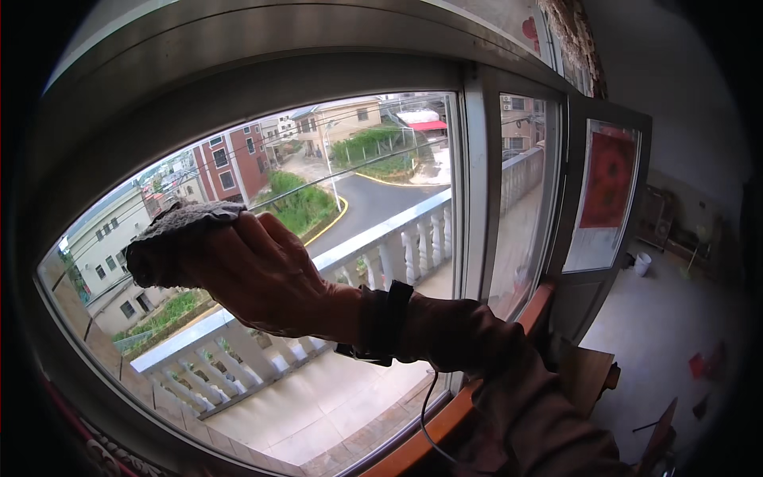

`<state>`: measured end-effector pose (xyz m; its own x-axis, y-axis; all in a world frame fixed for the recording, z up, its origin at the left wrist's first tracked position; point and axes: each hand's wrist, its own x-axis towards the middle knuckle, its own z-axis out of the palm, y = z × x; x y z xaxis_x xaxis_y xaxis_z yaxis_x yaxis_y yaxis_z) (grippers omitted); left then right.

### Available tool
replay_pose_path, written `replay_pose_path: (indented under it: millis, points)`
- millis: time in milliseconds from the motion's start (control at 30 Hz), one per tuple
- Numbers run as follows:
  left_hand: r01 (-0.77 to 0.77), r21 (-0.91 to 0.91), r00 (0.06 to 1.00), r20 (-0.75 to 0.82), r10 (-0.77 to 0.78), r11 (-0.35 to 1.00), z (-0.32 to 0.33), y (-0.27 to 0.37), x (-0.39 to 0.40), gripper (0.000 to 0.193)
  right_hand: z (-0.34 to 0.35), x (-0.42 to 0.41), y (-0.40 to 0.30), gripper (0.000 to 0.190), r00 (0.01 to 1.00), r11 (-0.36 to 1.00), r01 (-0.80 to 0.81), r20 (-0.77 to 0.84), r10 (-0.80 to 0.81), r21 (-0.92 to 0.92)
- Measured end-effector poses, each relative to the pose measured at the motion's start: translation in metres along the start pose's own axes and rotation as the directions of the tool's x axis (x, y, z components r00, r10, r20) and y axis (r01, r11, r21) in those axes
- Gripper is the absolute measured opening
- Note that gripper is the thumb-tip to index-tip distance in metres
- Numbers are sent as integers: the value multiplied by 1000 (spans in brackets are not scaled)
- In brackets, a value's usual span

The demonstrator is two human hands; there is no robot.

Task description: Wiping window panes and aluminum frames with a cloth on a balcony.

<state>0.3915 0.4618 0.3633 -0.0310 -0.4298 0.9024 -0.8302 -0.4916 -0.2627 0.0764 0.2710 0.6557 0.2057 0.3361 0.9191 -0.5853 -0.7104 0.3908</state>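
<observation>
My right hand [274, 274] reaches across from the lower right, its fingers bent around a dark grey cloth [191, 220]. The cloth is bunched over the fingertips and held up before the window pane [357, 238]. Whether it touches the glass cannot be told from this angle. A black strap [387, 316] with a small device circles the wrist, and a thin cable [426, 411] hangs from it. The sleeve is dark brown. My left hand is out of view.
A metal window frame [480, 179] surrounds the pane, above an orange-brown sill [417, 444]. To the right, a door [608, 197] bearing a red paper stands open. Beyond it are a white bucket [642, 264] and a wooden piece of furniture [587, 372]. Outside runs a balcony balustrade [381, 238].
</observation>
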Motion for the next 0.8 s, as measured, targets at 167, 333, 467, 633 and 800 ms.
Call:
replay_pose_path:
  millis: [167, 333, 467, 633, 800]
  points:
    - [26, -73, 997, -74, -32, 997, -4, -4, -9, 38, -77, -12, 142, 38, 994, 906, -59, -105, 16, -420]
    - [2, -62, 1000, -24, -4, 998, 16, -12, -25, 38, -121, -28, 185, 30, 992, 758, 61, 122, 24, -649]
    - [-11, -28, 998, -63, 10, 1000, 33, -15, -26, 35, -162, -17, 219, 31, 956, 618, 267, 284, -74, -739]
    - [35, -165, 994, -92, -51, 986, 32, -6, -16, 35, -172, -37, 231, 35, 924, 587, 332, 380, -44, -738]
    - [110, -133, 990, -70, -120, 985, 28, -7, -25, 37, -182, -127, 169, 38, 861, 658, 216, 458, 220, -721]
